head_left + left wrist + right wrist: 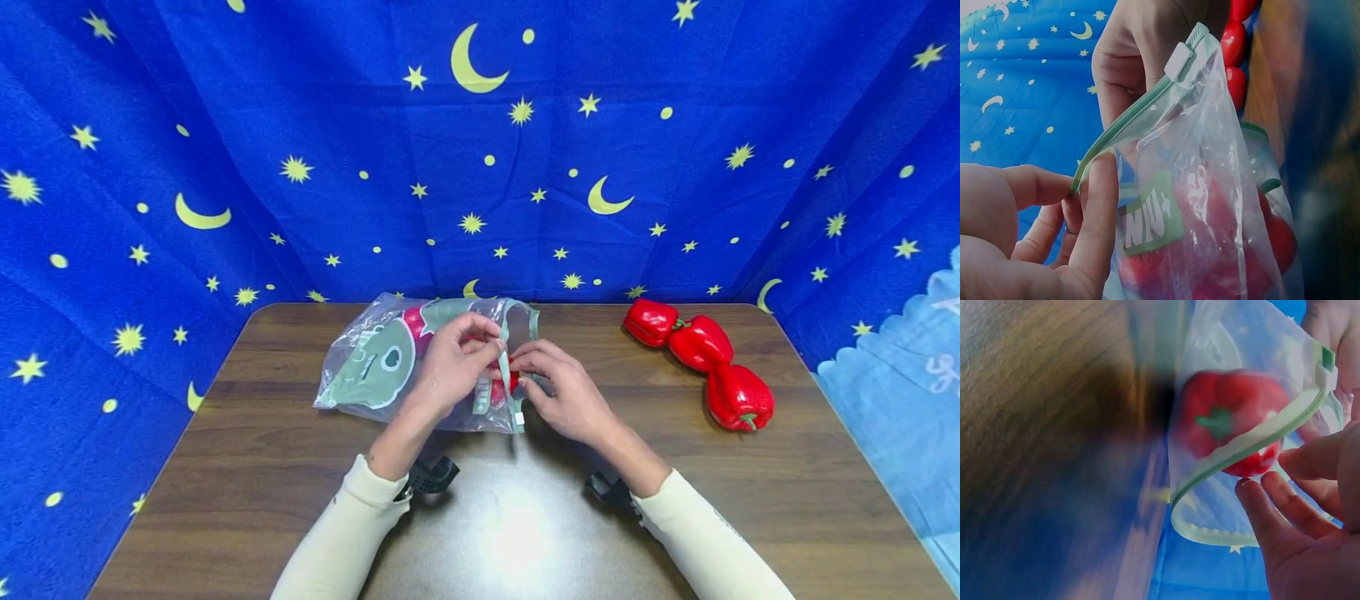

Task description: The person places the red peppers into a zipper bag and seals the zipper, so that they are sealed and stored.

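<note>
A clear zip bag (390, 367) with a green bear print and green zip edge lies on its side, its mouth toward the right. My left hand (459, 360) pinches the mouth's green edge between thumb and fingers, as the left wrist view shows. A white slider (1178, 62) sits at one end of the zip. At the opening is my right hand (562, 387), its fingertips touching a red bell pepper (1229, 406) with a green stem. That pepper lies mostly inside the mouth, partly behind the plastic. More red shapes (1210, 269) show through the bag.
Three red bell peppers, one at the back (651, 322), one in the middle (701, 343) and one nearer (740, 398), lie in a touching row at the right of the wooden table (787, 492). A blue star-and-moon cloth (337, 167) hangs behind the table.
</note>
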Action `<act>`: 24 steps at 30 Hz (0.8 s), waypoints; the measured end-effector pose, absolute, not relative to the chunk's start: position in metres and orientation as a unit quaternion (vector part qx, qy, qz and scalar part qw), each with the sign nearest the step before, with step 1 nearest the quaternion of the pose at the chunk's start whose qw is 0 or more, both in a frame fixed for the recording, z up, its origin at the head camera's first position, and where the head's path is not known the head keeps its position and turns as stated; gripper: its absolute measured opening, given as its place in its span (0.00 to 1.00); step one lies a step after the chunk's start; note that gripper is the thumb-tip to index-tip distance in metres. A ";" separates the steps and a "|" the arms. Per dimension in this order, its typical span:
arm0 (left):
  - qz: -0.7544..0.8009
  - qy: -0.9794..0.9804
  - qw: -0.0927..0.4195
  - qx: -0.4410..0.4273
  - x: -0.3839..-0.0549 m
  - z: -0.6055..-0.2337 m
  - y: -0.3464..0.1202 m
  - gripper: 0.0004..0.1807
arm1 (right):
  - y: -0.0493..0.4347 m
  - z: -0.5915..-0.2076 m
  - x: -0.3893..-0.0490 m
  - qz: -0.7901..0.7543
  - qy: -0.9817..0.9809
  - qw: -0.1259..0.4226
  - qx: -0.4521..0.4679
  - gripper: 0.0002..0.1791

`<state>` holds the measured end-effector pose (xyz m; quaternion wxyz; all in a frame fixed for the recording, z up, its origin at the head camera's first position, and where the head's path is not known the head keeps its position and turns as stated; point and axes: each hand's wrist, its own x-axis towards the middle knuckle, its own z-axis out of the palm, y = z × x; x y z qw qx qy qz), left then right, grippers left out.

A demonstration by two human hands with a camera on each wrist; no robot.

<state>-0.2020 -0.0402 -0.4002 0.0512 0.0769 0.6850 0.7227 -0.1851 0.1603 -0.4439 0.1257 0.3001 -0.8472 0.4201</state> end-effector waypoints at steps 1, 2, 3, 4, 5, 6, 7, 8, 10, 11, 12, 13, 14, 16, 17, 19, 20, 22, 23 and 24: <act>0.722 0.686 0.051 0.075 -0.202 -0.400 -0.041 0.09 | 0.161 -0.444 -0.185 0.413 -0.849 0.126 0.305 0.14; 0.722 0.686 0.051 0.073 -0.202 -0.400 -0.041 0.09 | 0.162 -0.444 -0.186 0.410 -0.850 0.125 0.308 0.14; 0.722 0.686 0.051 0.071 -0.202 -0.400 -0.041 0.09 | 0.163 -0.443 -0.187 0.407 -0.850 0.124 0.310 0.15; 0.722 0.686 0.051 0.069 -0.202 -0.399 -0.042 0.09 | 0.164 -0.443 -0.187 0.405 -0.852 0.121 0.310 0.16; 0.722 0.686 0.050 0.068 -0.202 -0.399 -0.042 0.09 | 0.166 -0.442 -0.188 0.404 -0.853 0.118 0.309 0.16; 0.723 0.686 0.049 0.067 -0.202 -0.399 -0.043 0.09 | 0.167 -0.441 -0.188 0.402 -0.855 0.115 0.306 0.16; 0.723 0.686 0.047 0.066 -0.202 -0.399 -0.043 0.09 | 0.169 -0.440 -0.188 0.402 -0.856 0.113 0.305 0.17; 0.724 0.685 0.046 0.065 -0.202 -0.398 -0.043 0.09 | 0.170 -0.438 -0.189 0.402 -0.856 0.112 0.304 0.17; 0.725 0.685 0.042 0.065 -0.202 -0.399 -0.044 0.09 | 0.174 -0.435 -0.189 0.404 -0.857 0.111 0.300 0.16; 0.725 0.684 0.040 0.065 -0.202 -0.399 -0.044 0.09 | 0.176 -0.434 -0.190 0.405 -0.856 0.115 0.300 0.16; 0.726 0.684 0.040 0.065 -0.203 -0.399 -0.044 0.09 | 0.178 -0.433 -0.191 0.405 -0.856 0.119 0.298 0.16; 0.725 0.684 0.039 0.065 -0.203 -0.399 -0.044 0.09 | 0.180 -0.432 -0.192 0.406 -0.855 0.124 0.297 0.15; 0.725 0.685 0.039 0.065 -0.203 -0.399 -0.044 0.09 | 0.183 -0.431 -0.193 0.406 -0.856 0.129 0.293 0.15; 0.724 0.686 0.040 0.063 -0.203 -0.398 -0.044 0.09 | 0.190 -0.429 -0.196 0.405 -0.856 0.144 0.287 0.15; 0.722 0.687 0.041 0.062 -0.203 -0.398 -0.044 0.09 | 0.195 -0.427 -0.198 0.404 -0.857 0.152 0.283 0.15; 0.720 0.690 0.041 0.060 -0.203 -0.397 -0.044 0.09 | 0.205 -0.426 -0.202 0.397 -0.861 0.170 0.270 0.15; 0.719 0.691 0.042 0.060 -0.203 -0.397 -0.044 0.09 | 0.211 -0.425 -0.204 0.393 -0.863 0.179 0.262 0.16; 0.719 0.691 0.042 0.060 -0.203 -0.397 -0.044 0.09 | 0.223 -0.422 -0.208 0.387 -0.867 0.196 0.244 0.16; 0.719 0.691 0.043 0.061 -0.203 -0.396 -0.044 0.09 | 0.228 -0.421 -0.210 0.382 -0.871 0.204 0.232 0.16; 0.719 0.691 0.044 0.062 -0.203 -0.396 -0.044 0.09 | 0.234 -0.420 -0.211 0.376 -0.875 0.211 0.219 0.16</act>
